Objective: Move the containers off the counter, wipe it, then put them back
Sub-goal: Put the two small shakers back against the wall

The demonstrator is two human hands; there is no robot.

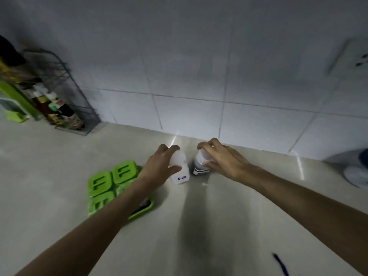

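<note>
A white jar labelled "Salt" (180, 175) stands on the pale counter (219, 226) near the tiled wall. My left hand (159, 166) is wrapped around its white lid and upper body. Just to its right stands a smaller jar with dark contents and a white lid (200, 167). My right hand (221, 156) grips that jar from above, fingers around the lid. Both jars appear to rest on the counter. A green four-compartment seasoning box (111, 182) lies left of the salt jar, partly under my left forearm.
A wire rack with several sauce bottles (59, 108) stands at the back left beside a green object (14, 102). A white appliance base (356, 174) sits at the right edge. A blue item (280, 263) lies at the front right. A wall socket (358, 60) is upper right.
</note>
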